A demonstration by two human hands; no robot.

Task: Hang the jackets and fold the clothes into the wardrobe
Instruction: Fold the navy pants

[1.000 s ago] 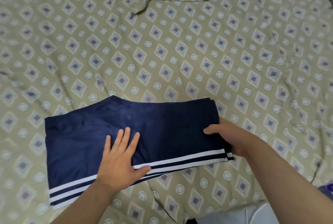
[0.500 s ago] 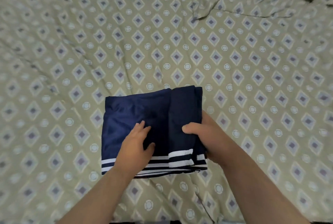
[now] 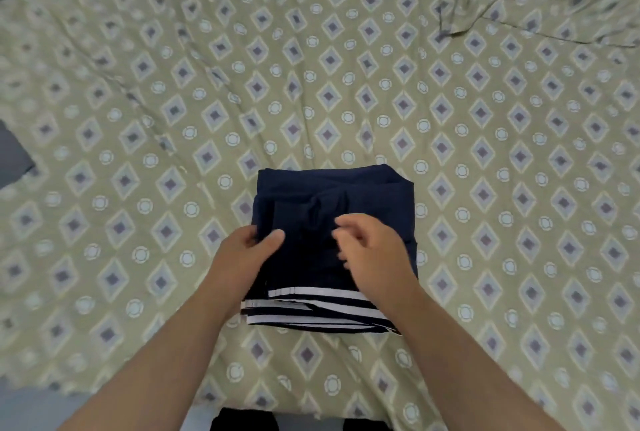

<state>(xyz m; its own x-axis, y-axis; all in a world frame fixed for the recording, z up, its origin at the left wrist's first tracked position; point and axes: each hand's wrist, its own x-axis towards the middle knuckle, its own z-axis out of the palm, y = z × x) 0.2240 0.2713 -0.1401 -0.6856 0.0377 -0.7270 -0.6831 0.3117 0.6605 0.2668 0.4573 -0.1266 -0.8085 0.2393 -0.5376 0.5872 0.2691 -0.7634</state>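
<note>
Fingers (image 3: 250,237) of the left hand (image 3: 242,259) curl round the left edge of the folded navy shorts (image 3: 346,193), thumb lying on top of the cloth, so that this edge is gripped between thumb and fingers. Right hand (image 3: 375,257) sits over the right-centre of the shorts, its fingers (image 3: 346,222) loosely curled and blurred; whether they pinch any fabric cannot be told. Shorts lie as a compact, roughly square bundle of several layers, with white stripes (image 3: 311,306) stacked along the edge nearest the person and a small pucker in the top layer just beyond the right fingertips. Under and on all sides of the shorts spreads an olive bedsheet (image 3: 485,119) printed with diamonds and rings; far beyond the shorts and to their right the sheet is rumpled into a raised fold (image 3: 460,20). Well to the left of the shorts, a grey surface (image 3: 14,153) shows past the sheet's edge
</note>
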